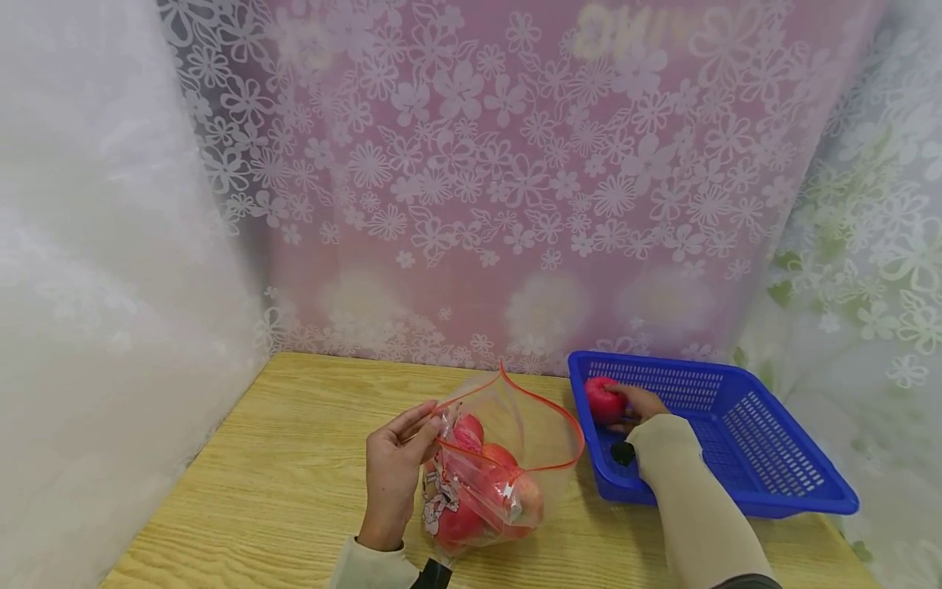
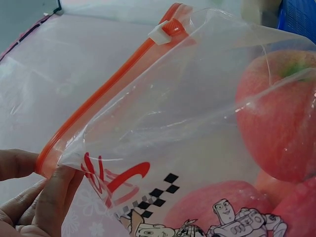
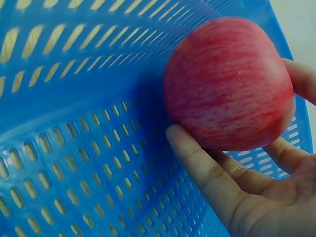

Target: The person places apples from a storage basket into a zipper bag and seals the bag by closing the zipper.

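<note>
A clear zip bag [image 1: 543, 425] with an orange-red zip edge stands on the table with its mouth spread. Several red apples [image 1: 459, 519] lie inside it, seen through the plastic. My left hand [image 1: 397, 462] pinches the bag's zip edge at its left side; the left wrist view shows the orange zip strip [image 2: 94, 106] between thumb and fingers. Inside the blue basket [image 1: 791, 446], at its far left corner, my right hand [image 1: 639, 405] grips one red apple [image 3: 229, 84], its fingers around the fruit's side and underside.
The wooden table [image 1: 294, 466] runs under the bag and basket. A white zip slider [image 2: 160, 34] sits on the strip. Flower-patterned sheeting [image 1: 515, 204] hangs behind the table and along both sides. The basket's raised rim [image 1: 802, 409] surrounds the right hand.
</note>
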Demonstrator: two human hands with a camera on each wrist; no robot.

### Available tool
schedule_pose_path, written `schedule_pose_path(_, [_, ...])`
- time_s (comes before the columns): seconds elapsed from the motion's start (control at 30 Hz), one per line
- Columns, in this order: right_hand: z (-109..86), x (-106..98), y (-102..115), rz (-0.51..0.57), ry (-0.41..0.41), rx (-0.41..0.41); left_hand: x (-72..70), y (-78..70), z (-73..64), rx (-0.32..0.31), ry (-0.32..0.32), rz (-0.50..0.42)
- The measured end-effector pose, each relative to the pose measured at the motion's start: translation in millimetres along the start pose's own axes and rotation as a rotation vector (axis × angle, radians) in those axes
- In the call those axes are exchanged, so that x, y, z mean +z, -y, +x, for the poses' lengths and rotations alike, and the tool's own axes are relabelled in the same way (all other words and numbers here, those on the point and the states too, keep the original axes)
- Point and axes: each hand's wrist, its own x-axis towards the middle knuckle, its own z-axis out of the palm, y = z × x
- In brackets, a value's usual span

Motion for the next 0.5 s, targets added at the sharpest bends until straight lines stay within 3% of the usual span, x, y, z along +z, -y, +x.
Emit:
schedule_pose_path(0.2, [9.1,-4,0,0.047,0.011,-0.008,-0.4,0.4,-0.2,0.002,0.006,-0.003])
schedule_pose_path(0.37, [-0.7,0,8,-0.028,0.011,-0.03,-0.5,0.5,-0.6,-0.003,0.002,-0.008])
schedule_pose_path(0.5, [-4.0,2,15,-0.019,0.033,-0.055,-0.3,0.3,-0.6,-0.006,-0.002,-0.014])
